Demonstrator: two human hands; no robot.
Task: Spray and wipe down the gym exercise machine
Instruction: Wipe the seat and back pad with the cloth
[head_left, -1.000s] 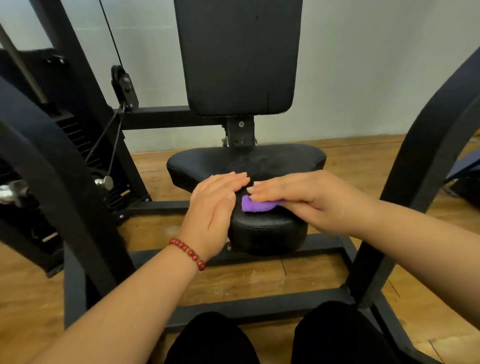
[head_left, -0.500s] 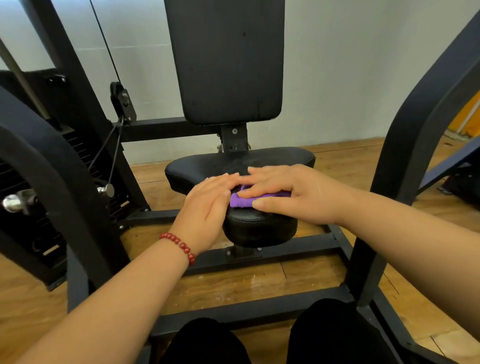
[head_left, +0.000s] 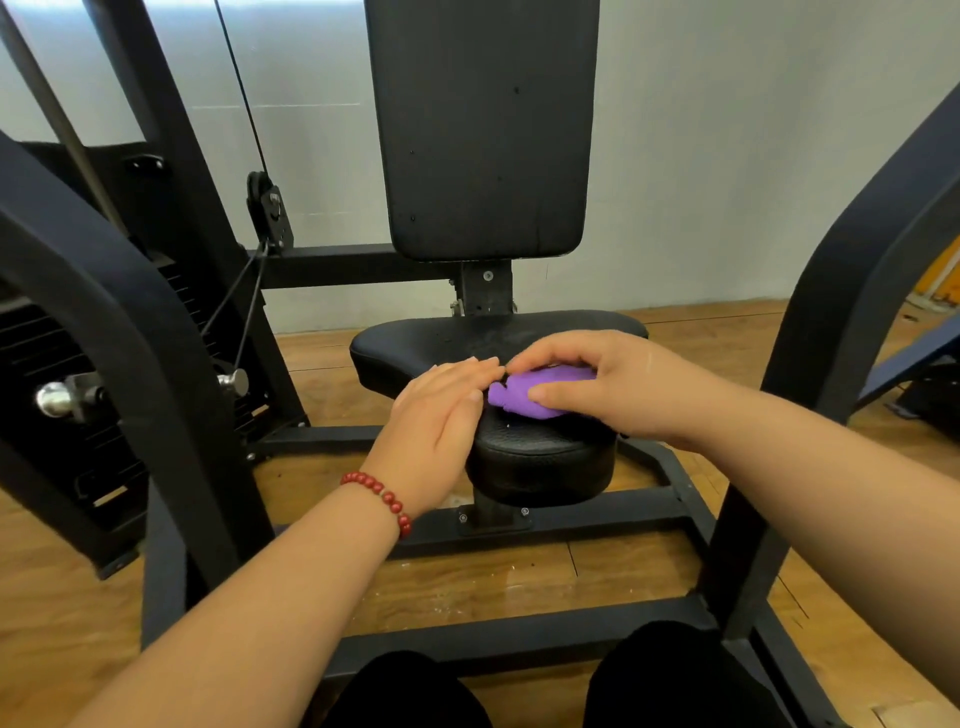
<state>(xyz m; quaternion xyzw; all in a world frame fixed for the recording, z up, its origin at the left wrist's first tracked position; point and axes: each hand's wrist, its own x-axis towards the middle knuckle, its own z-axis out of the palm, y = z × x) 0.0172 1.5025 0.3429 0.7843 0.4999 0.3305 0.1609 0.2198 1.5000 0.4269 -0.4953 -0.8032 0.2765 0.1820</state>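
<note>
The purple cloth (head_left: 524, 399) sat bunched on the narrow front of the black seat (head_left: 540, 460). My right hand (head_left: 602, 384) gripped it, fingers curled over the top, thumb against its near side. My left hand (head_left: 441, 415) lay flat on the seat's edge just beside the cloth, fingers straight, a red bead bracelet (head_left: 382, 493) on that wrist. The backrest (head_left: 485, 124) stood upright behind, wooden floor (head_left: 519, 577) beneath.
</note>
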